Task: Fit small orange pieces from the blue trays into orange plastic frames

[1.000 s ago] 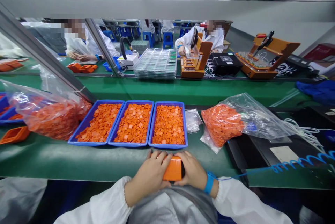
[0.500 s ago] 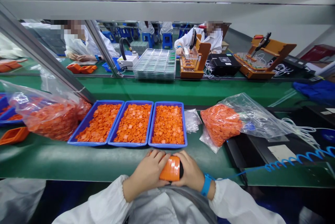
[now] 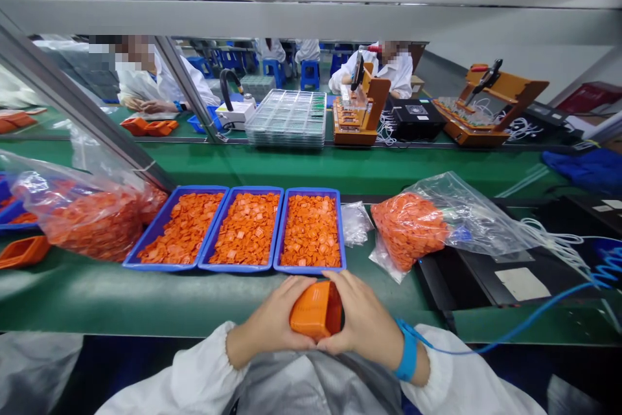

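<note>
An orange plastic housing (image 3: 311, 311) sits between both my hands at the near edge of the green bench (image 3: 146, 298). My left hand (image 3: 276, 321) wraps its left side, fingers curled over the top. Against the right side presses my right hand (image 3: 362, 321), which has a blue wrist strap (image 3: 405, 357) on it. Just beyond the hands stand three blue trays (image 3: 245, 228) filled with small orange square parts.
Clear bags of orange parts lie at the left (image 3: 82, 214) and at the right (image 3: 422, 221). A black fixture (image 3: 490, 272) and a blue coiled cord (image 3: 602, 269) are on the right. Across the bench, other people in white coats work beside orange jigs (image 3: 359, 117) and stacked clear trays (image 3: 289, 118).
The orange housing has been turned and tilted between my hands, with its rounded corner now toward me. My right hand has spread wider around it.
</note>
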Motion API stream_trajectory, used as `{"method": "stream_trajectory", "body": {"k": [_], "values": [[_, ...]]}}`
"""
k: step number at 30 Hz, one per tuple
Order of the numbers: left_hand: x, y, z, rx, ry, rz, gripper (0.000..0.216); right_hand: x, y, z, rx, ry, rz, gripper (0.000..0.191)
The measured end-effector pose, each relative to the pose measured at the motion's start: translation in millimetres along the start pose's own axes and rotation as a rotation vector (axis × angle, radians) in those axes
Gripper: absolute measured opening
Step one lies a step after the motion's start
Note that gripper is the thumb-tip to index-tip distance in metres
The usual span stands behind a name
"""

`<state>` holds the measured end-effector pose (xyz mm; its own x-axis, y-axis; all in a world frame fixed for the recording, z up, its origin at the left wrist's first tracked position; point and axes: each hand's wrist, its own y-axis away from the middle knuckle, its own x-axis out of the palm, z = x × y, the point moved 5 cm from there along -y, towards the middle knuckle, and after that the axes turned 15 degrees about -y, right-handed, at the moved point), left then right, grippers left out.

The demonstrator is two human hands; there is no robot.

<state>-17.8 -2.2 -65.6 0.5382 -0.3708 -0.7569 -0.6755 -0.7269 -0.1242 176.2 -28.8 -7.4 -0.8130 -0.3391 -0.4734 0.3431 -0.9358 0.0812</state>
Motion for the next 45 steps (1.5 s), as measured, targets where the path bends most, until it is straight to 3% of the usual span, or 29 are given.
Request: {"method": "stream_trajectory", "body": {"k": [4, 7, 14, 20, 23, 29, 31, 35, 38, 41, 45], "values": [[34.9, 17.5, 15.8, 0.051, 0.127, -0.299, 0.109, 0.2, -0.6, 30.1, -0.035, 0.210, 0.021, 0.110], [51.8, 22.5, 24.1, 0.020, 0.156, -0.395, 0.111, 5.4, -5.9, 37.4, -0.046, 0.239, 0.047, 0.105], [54.4, 17.2, 19.4, -0.021, 0.170, -0.412, 0.108, 14.2, -14.7, 29.2, 0.033, 0.103, 0.122, 0.103], [55.8, 16.1, 12.7, -0.042, 0.131, -0.370, 0.078, 20.9, -22.6, 36.5, 0.129, 0.159, 0.191, 0.102], [57.2, 20.3, 16.5, -0.058, 0.124, -0.368, 0.072, 22.3, -25.3, 43.2, 0.164, 0.186, 0.210, 0.103], [57.5, 32.6, 22.1, -0.118, 0.245, -0.351, 0.119, 24.6, -25.9, 46.5, 0.129, 0.190, 0.219, 0.103], [51.2, 33.9, 19.1, -0.087, 0.257, -0.422, 0.121, 24.5, -26.0, 44.5, 0.109, 0.173, 0.215, 0.108], [32.4, 28.3, 4.9, 0.108, 0.227, -0.551, 0.112, 21.8, -25.1, 35.7, 0.058, 0.043, 0.209, 0.126], [23.5, 20.9, -0.9, 0.146, 0.252, -0.512, 0.104, 18.3, -18.7, 22.8, -0.011, -0.090, 0.162, 0.128], [20.3, 17.2, -2.3, 0.151, 0.279, -0.461, 0.095, 16.6, -4.3, 3.8, -0.086, -0.249, -0.004, 0.115], [25.7, 21.1, 3.2, 0.172, 0.285, -0.479, 0.098, 29.7, 25.4, -27.0, -0.194, -0.542, -0.332, 0.069]]}}
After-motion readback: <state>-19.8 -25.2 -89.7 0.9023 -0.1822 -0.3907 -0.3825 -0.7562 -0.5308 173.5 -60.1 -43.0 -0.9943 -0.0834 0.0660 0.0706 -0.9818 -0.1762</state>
